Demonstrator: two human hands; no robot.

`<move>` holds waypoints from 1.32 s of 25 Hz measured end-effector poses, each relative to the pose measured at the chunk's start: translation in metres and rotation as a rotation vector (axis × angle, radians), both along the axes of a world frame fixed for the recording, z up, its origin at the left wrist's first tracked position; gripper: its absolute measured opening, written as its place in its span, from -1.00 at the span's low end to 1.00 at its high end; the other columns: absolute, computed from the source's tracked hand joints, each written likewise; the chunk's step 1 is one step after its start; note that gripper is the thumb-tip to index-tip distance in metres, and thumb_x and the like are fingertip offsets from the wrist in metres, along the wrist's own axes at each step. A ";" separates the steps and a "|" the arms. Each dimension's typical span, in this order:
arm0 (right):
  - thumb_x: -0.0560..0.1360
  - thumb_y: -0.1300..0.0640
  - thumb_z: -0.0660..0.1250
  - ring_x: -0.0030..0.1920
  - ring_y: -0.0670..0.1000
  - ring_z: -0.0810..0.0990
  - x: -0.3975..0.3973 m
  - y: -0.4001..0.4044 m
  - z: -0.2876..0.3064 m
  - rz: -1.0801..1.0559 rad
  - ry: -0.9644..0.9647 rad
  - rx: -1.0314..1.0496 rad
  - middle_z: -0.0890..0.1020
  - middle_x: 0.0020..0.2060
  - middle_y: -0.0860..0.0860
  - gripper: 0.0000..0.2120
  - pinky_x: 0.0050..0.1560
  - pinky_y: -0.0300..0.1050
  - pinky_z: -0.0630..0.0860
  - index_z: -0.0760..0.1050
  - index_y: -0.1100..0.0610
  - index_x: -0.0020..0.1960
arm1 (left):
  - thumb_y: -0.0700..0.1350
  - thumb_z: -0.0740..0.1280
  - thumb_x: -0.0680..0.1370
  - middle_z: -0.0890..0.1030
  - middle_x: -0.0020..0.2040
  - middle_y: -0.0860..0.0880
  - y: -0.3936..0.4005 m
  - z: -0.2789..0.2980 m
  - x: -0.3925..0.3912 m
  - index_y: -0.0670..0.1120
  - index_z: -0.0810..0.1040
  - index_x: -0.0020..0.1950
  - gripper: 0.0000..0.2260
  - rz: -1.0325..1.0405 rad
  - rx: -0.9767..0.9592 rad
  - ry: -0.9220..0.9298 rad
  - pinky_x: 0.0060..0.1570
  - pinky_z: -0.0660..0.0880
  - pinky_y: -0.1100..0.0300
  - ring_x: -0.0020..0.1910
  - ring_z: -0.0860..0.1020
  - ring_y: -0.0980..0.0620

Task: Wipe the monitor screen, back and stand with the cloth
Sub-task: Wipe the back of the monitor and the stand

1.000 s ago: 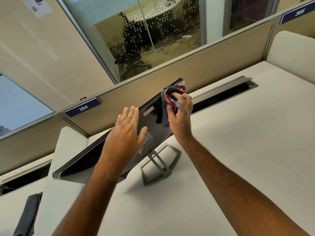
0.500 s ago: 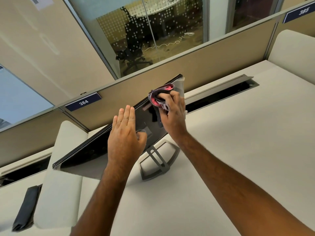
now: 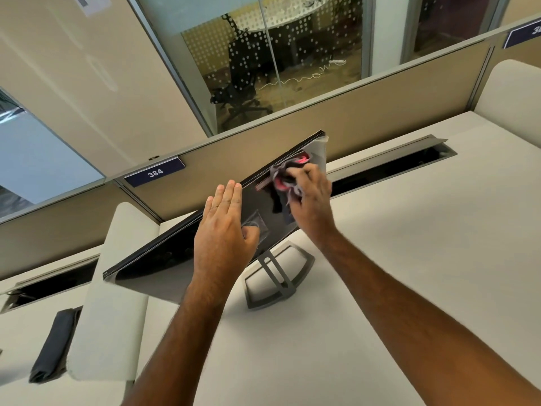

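Gripping a crumpled grey-and-pink cloth [image 3: 288,178], the right hand [image 3: 311,197] presses it against the glossy black back of the flat monitor [image 3: 164,259], which stands tilted on its grey metal stand [image 3: 278,276] on the white desk [image 3: 409,259]; the left hand [image 3: 225,230] rests flat there, fingers straight.

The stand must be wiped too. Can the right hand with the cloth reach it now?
Probably yes: the right hand grips the cloth on the monitor back, and the stand below looks unobstructed.
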State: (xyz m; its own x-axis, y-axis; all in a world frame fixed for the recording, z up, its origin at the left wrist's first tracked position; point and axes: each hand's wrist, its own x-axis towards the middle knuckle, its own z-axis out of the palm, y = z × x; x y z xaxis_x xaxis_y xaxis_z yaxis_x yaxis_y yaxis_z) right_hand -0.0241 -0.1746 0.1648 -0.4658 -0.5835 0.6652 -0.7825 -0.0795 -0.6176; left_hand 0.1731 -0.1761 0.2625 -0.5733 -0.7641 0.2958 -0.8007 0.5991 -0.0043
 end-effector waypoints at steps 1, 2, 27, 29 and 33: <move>0.51 0.14 0.39 0.29 0.08 0.42 -0.005 -0.003 0.003 -0.044 -0.080 -0.014 0.45 0.28 0.06 -0.59 0.34 0.02 0.38 0.39 -0.05 0.30 | -0.10 0.34 0.60 0.15 0.67 -0.11 0.001 -0.001 -0.001 -0.14 0.12 0.67 -0.31 0.006 -0.002 0.005 0.63 -0.01 0.03 0.66 0.08 -0.05; 0.50 0.18 0.43 0.30 0.07 0.43 -0.004 -0.006 0.006 -0.061 -0.128 -0.025 0.46 0.27 0.06 -0.58 0.35 -0.01 0.35 0.41 -0.04 0.29 | -0.10 0.34 0.60 0.15 0.67 -0.11 0.001 -0.002 0.000 -0.14 0.12 0.67 -0.31 0.011 -0.003 0.008 0.62 -0.02 0.03 0.66 0.08 -0.05; 0.56 0.22 0.30 0.28 0.06 0.45 -0.031 -0.003 -0.013 0.075 -0.220 -0.004 0.43 0.28 0.09 -0.66 0.27 0.07 0.55 0.43 0.09 0.33 | -0.12 0.38 0.60 0.16 0.67 -0.08 0.000 -0.005 0.001 -0.14 0.15 0.67 -0.31 -0.041 0.061 0.136 0.63 -0.05 0.04 0.67 0.06 -0.02; 0.62 0.26 0.28 0.27 0.02 0.47 -0.060 -0.008 -0.002 0.042 -0.483 -0.053 0.41 0.24 0.06 -0.72 0.24 0.03 0.59 0.42 0.15 0.32 | -0.12 0.39 0.60 0.17 0.66 -0.08 0.000 -0.006 0.001 -0.14 0.16 0.67 -0.31 -0.041 0.058 0.147 0.63 -0.04 0.03 0.67 0.06 -0.03; 0.66 0.20 0.26 0.31 0.00 0.47 -0.061 -0.012 0.017 0.038 -0.568 -0.145 0.41 0.28 0.10 -0.69 0.21 -0.23 0.57 0.38 0.19 0.39 | -0.12 0.38 0.60 0.16 0.66 -0.10 0.002 -0.008 0.000 -0.15 0.16 0.66 -0.31 -0.027 0.054 0.150 0.63 -0.04 0.01 0.67 0.06 -0.05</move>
State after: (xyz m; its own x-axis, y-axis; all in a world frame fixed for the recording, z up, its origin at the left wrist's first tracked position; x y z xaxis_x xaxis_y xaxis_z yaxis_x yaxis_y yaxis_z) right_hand -0.0856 -0.1864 0.1816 -0.7532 -0.5288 0.3912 -0.3265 -0.2157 -0.9202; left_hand 0.1732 -0.1745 0.2544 -0.5466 -0.7660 0.3382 -0.7734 0.6167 0.1469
